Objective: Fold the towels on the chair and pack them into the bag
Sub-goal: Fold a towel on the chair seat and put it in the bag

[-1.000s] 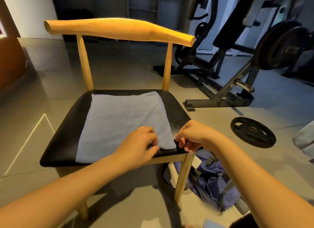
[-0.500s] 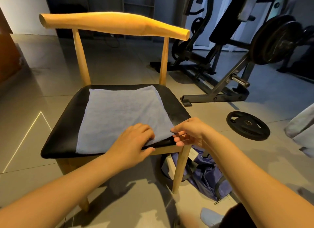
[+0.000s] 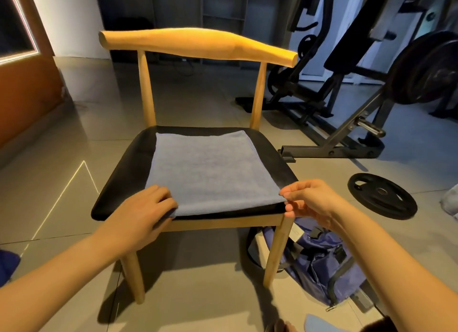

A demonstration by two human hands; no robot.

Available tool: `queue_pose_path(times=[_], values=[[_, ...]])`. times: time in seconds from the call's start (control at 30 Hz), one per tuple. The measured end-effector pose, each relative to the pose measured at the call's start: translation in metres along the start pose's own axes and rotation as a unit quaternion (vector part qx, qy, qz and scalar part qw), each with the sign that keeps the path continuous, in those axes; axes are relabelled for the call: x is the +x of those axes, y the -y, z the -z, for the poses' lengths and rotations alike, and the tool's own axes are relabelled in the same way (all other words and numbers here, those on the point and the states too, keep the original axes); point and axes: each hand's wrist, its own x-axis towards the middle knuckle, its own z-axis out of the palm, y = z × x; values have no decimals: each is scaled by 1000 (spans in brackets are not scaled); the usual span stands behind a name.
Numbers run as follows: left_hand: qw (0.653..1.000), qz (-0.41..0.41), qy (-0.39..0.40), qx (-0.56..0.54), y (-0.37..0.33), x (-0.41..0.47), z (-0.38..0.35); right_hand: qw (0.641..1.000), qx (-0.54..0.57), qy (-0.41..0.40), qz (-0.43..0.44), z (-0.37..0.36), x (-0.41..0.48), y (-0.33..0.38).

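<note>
1. Blue and soft, the towel (image 3: 208, 170) lies flat and spread out on the black seat of the wooden chair (image 3: 198, 44). It covers the middle of the seat, and black shows on both sides of it.
2. Our left hand (image 3: 141, 215) is at the near left corner of the towel. Its fingers curl over the top of the corner and the thumb sits at the front edge, so we grip the towel there.
3. Our right hand (image 3: 309, 202) is at the near right corner. The thumb and first finger pinch the corner, and the other fingers hang loose below it, in front of the seat edge.
4. The near edge of the towel runs between our two hands, along the front of the seat. The rest of the towel lies away from us, toward the back of the chair.
5. The purple-blue bag (image 3: 322, 264) sits on the floor by the front right chair leg, below our right hand. We cannot tell what is inside it.
6. A round black weight plate (image 3: 381, 195) lies flat on the floor to the right of the chair, well apart from the towel.
7. A big dark gym machine (image 3: 347, 84) stands behind the plate.
</note>
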Motion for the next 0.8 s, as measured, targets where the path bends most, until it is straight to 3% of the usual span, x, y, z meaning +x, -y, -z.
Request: queue_pose_path(times=[0.13,0.3,0.57,0.8], values=[[994,86,-58,-42,9,-16,11,999,30,-33,26,1,-7,2],[961,199,-61,-183,4,-15,32,997,3,12,72,13,-22,11],[898,201,101,-379,11,11,101,976,-106,89,168,47,-50,34],[854,254,45,-452,42,55,108,964,-14,92,251,25,-15,74]])
